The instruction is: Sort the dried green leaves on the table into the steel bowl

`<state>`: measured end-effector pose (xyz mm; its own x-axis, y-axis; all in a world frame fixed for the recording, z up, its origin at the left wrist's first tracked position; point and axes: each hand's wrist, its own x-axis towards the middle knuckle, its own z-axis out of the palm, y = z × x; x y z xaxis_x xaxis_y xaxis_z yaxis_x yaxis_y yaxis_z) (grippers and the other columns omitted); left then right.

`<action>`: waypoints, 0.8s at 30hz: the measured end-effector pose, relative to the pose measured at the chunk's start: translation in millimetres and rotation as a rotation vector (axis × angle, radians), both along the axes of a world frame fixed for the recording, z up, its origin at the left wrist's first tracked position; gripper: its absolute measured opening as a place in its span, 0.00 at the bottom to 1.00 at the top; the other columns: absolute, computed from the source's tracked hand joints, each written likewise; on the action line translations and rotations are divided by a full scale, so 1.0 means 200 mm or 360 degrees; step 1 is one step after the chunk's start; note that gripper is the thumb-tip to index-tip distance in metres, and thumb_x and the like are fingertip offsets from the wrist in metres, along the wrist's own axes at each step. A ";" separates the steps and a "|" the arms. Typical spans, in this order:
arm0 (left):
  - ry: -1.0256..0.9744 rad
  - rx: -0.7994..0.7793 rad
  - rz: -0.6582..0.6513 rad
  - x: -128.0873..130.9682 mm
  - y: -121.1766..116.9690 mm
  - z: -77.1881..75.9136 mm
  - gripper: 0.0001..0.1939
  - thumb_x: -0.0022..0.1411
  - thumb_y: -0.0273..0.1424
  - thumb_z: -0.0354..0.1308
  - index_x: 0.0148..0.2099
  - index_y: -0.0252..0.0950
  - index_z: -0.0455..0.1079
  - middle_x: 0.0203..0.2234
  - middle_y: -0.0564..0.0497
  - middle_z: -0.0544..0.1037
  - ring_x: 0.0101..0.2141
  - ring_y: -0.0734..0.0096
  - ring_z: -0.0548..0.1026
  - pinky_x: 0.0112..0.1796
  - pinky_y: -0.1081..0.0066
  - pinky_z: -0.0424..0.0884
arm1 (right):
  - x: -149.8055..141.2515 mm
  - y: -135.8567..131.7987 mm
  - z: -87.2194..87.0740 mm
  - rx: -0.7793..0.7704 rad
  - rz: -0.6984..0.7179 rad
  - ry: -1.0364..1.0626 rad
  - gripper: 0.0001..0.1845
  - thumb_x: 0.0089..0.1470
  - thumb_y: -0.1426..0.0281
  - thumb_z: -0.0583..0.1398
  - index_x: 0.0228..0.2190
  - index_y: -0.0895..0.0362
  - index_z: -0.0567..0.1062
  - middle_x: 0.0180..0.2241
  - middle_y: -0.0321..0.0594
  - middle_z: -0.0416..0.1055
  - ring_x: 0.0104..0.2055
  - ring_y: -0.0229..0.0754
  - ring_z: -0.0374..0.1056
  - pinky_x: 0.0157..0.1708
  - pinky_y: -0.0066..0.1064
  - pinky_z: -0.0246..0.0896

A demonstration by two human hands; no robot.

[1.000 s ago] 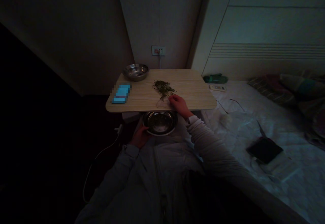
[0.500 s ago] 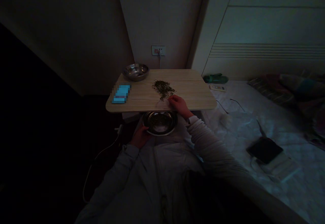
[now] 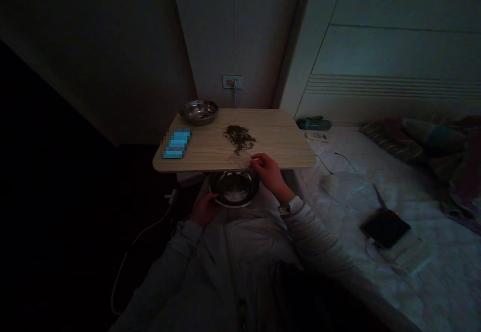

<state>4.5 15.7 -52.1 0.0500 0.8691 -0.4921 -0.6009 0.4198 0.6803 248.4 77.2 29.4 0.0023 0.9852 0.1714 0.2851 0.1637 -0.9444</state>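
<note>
My left hand [image 3: 205,207] grips the left rim of a shiny metal bowl [image 3: 235,202], thumb over the edge. That bowl sits at my lap, just under the near edge of the small wooden table [image 3: 278,136]; dark bits lie inside it. At the table's near edge, my right hand [image 3: 269,174] is closed, fingertips pinched together. A faint, thin see-through piece [image 3: 239,160] lies by those fingertips; whether they hold it is hard to make out in the dim light. Beyond it spreads a loose pile of small dark green dried bits [image 3: 238,136].
A second metal bowl [image 3: 199,113] stands at the table's back left, and a lit phone [image 3: 177,144] lies in front of it. On the bed to the right are a green bottle [image 3: 314,123], a remote [image 3: 317,136], glasses [image 3: 332,172] and a dark flat object [image 3: 386,227].
My right hand has drawn back slightly toward the table's near edge, away from the pile. My left hand keeps its hold on the bowl. The view has tilted a little.
</note>
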 end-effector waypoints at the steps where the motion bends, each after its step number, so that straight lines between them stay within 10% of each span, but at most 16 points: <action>1: 0.0005 -0.0008 0.0014 0.00 0.00 0.00 0.33 0.48 0.20 0.70 0.58 0.41 0.79 0.50 0.47 0.87 0.56 0.49 0.82 0.49 0.60 0.83 | -0.05 -0.02 -0.01 -0.0005 0.0056 -0.0080 0.10 0.62 0.62 0.65 0.43 0.53 0.79 0.32 0.37 0.83 0.34 0.43 0.78 0.39 0.34 0.73; 8: 0.0032 -0.0006 -0.0006 0.00 -0.02 0.05 0.35 0.51 0.20 0.68 0.63 0.43 0.78 0.53 0.48 0.87 0.55 0.50 0.84 0.52 0.56 0.84 | -0.23 0.02 0.01 0.0005 0.0047 -0.0593 0.07 0.66 0.70 0.64 0.46 0.55 0.81 0.38 0.42 0.86 0.41 0.45 0.82 0.46 0.35 0.73; 24: 0.0019 0.0000 0.0012 0.01 -0.02 0.05 0.34 0.51 0.20 0.68 0.61 0.41 0.77 0.51 0.47 0.87 0.53 0.52 0.84 0.52 0.56 0.83 | 0.06 0.05 0.06 -0.0142 -0.0236 -0.0811 0.10 0.66 0.72 0.62 0.46 0.57 0.82 0.38 0.45 0.86 0.41 0.46 0.82 0.44 0.34 0.72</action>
<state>6.5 12.4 -42.8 0.0374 0.8693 -0.4928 -0.5958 0.4153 0.6874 261.2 87.7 40.4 0.0810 0.9914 0.1028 0.7250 0.0122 -0.6887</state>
